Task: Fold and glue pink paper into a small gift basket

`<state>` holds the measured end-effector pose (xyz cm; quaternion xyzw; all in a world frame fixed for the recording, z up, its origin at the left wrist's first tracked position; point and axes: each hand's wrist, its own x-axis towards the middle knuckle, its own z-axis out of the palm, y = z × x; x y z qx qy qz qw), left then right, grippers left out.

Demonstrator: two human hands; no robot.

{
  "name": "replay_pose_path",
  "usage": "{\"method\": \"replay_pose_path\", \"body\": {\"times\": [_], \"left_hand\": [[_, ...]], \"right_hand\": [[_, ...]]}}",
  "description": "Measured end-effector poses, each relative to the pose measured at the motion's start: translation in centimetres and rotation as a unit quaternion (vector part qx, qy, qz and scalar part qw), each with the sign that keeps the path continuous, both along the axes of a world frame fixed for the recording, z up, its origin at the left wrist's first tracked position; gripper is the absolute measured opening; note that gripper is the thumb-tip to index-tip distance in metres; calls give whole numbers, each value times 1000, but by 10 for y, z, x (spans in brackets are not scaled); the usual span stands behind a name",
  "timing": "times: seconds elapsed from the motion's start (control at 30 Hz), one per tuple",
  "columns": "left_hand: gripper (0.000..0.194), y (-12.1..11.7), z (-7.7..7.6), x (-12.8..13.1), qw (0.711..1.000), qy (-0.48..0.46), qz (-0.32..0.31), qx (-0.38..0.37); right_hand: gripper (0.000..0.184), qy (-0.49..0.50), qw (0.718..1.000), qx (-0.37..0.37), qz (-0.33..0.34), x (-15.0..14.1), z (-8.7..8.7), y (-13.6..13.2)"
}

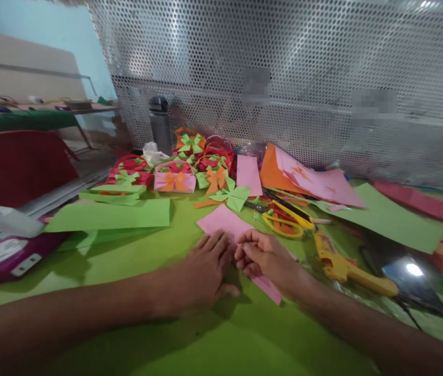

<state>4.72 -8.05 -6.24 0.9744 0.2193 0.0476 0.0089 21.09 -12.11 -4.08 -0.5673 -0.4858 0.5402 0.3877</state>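
A pink sheet [225,221] of paper or foam lies slantwise on the green tabletop [221,339], its middle hidden under both hands. My left hand [207,266] rests flat on its left side, fingers stretched out and slightly blurred. Over the right side, my right hand [266,257] is closed in a pinch, fingertips close to the left hand's. Whatever sits between those fingertips is hidden. Just beyond the sheet are a light green bow-shaped cutout [234,196] and yellow-handled scissors [284,225].
A yellow glue gun [352,269] lies right of my right hand. Small decorated bags [175,177] stand at the back before a dark bottle [160,125]. Green sheets [115,215] lie left, and a pink sheet [319,180] over orange back right. A perforated metal panel [284,52] closes the far side.
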Motion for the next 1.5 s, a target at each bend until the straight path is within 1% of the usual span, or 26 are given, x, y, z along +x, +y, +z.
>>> {"method": "replay_pose_path", "body": {"times": [0.07,0.1,0.17,0.23,0.3,0.4,0.47,0.5,0.53,0.57,0.6,0.63,0.67,0.7,0.73,0.8,0.9,0.97,1.03,1.07,1.1,1.17,1.23,1.3,1.37,1.5], "left_hand": [[83,5,1,-4,1000,25,8,-2],[83,6,4,-6,999,43,14,-6],[84,8,10,-8,998,61,31,-1],[86,9,12,-11,996,66,53,14],[85,7,11,-14,994,68,77,33],[81,5,10,-18,989,73,112,66],[80,5,13,-19,984,89,131,86],[79,5,16,-18,981,99,136,92],[79,6,19,-18,980,107,142,94],[79,7,22,-17,979,111,144,92],[79,8,24,-16,979,110,146,90],[78,9,24,-16,980,105,145,86],[77,10,24,-16,981,99,143,81],[74,12,23,-16,983,90,139,76],[71,14,21,-16,985,80,135,73],[67,17,16,-18,988,51,123,73],[65,20,11,-20,991,8,110,80],[53,20,13,-21,991,-18,87,99],[34,17,17,-21,988,-48,30,145],[27,14,19,-21,984,-62,-6,168],[24,12,22,-21,980,-72,-41,182],[22,7,27,-20,978,-72,-89,174],[21,5,29,-20,983,-49,-116,134],[19,7,30,-19,986,-26,-128,101],[18,9,28,-19,988,-19,-124,86],[18,10,22,-19,996,-16,-77,51]], "right_hand": [[10,-13,1000,8,15,5,3,1],[10,-38,999,25,25,9,5,2],[12,-126,988,85,35,18,8,4],[14,-235,961,138,39,27,12,6],[16,-324,931,158,59,31,17,6],[18,-428,880,181,101,28,23,-3],[15,-499,827,225,126,21,24,-12],[11,-538,791,254,147,17,25,-18],[6,-582,744,286,162,13,24,-24],[8,-626,692,313,177,9,24,-29],[15,-665,643,334,183,6,23,-33],[20,-695,604,348,175,3,22,-37],[24,-717,574,359,167,1,20,-39],[27,-733,551,366,158,-1,18,-41],[30,-745,536,368,150,-2,17,-41],[35,-764,514,363,144,-3,14,-41],[34,-776,500,356,147,-2,12,-39],[32,-764,501,375,153,-3,13,-39],[30,-739,511,410,156,-5,15,-41],[28,-721,520,430,157,-6,15,-42],[27,-702,529,450,156,-8,15,-43],[27,-664,542,489,166,-11,13,-46],[26,-630,550,517,183,-13,10,-47],[24,-610,563,521,198,-14,7,-47],[21,-610,582,496,209,-13,5,-46],[23,-619,609,428,251,-7,7,-42]]}}
